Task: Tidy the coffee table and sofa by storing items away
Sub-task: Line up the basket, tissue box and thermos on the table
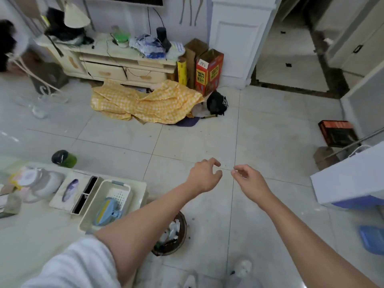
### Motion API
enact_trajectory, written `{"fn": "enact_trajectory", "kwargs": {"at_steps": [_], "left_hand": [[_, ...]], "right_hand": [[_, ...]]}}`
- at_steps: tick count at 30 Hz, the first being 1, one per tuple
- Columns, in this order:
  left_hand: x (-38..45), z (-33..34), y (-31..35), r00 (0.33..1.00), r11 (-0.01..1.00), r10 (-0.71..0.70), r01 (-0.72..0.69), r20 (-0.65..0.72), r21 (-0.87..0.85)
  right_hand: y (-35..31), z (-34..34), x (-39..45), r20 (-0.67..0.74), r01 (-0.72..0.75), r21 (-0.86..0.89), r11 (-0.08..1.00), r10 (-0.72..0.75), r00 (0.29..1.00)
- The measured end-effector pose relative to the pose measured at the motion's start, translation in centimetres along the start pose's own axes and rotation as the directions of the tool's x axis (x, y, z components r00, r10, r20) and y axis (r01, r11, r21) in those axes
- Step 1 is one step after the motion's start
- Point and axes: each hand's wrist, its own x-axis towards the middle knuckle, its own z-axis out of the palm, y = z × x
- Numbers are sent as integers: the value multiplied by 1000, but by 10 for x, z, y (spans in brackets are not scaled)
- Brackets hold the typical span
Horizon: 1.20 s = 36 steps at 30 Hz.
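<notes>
Across the tiled floor (270,125), a yellow checked cloth (149,102) lies crumpled before the TV cabinet (116,65). At lower left stands the coffee table (41,229) — on it a white basket (108,204) holding blue items. Over bare tiles, left hand (204,176) and right hand (249,180) hang near each other, fingers loosely curled, both empty.
</notes>
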Motion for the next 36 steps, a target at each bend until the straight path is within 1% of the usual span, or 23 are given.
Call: {"fn": "enact_trajectory", "kwargs": {"at_steps": [1,4,7,8,10,11,12,13,16,19,22,24,27,28,30,33,36], "left_hand": [[24,-7,7,1000,1000,-14,14,-26,-3],[92,-23,17,986,993,-119,116,-116,-34],[135,-37,20,958,967,-249,237,-143,-97],[145,-44,21,950,959,-274,258,-151,-114],[164,-64,19,921,941,-323,289,-219,-175],[174,-83,11,883,917,-382,326,-274,-231],[178,-92,9,859,902,-414,343,-301,-261],[183,-108,0,822,877,-465,376,-329,-299],[202,-150,-35,731,810,-577,452,-365,-375],[229,-195,-83,624,732,-675,503,-394,-459],[252,-240,-123,549,674,-736,543,-396,-500],[262,-261,-140,498,642,-766,544,-408,-540],[277,-295,-161,447,593,-805,563,-391,-577],[287,-315,-174,420,573,-819,569,-390,-590],[299,-343,-196,382,553,-833,569,-400,-608],[325,-392,-241,266,493,-869,546,-418,-677],[337,-427,-273,150,421,-902,503,-404,-755]], "right_hand": [[-8,-10,27,11,18,0,1000,-18,1000],[-23,-31,110,108,71,-35,997,-66,992],[-43,-37,181,208,129,-78,989,-111,972],[-53,-36,202,243,156,-93,983,-129,961],[-82,-29,242,336,204,-130,970,-150,930],[-109,-15,266,409,244,-152,958,-164,898],[-123,-8,278,443,262,-157,952,-169,880],[-146,6,295,487,293,-161,942,-183,854],[-205,57,336,625,406,-156,901,-228,747],[-263,115,382,717,514,-153,844,-263,645],[-311,165,420,770,567,-141,811,-270,578],[-336,187,437,796,589,-144,795,-262,546],[-378,211,459,838,608,-126,784,-244,487],[-401,228,473,857,629,-117,768,-242,455],[-436,254,492,874,659,-96,746,-254,414],[-492,315,535,909,720,-54,692,-264,322],[-540,373,560,937,777,-9,629,-266,226]]}}
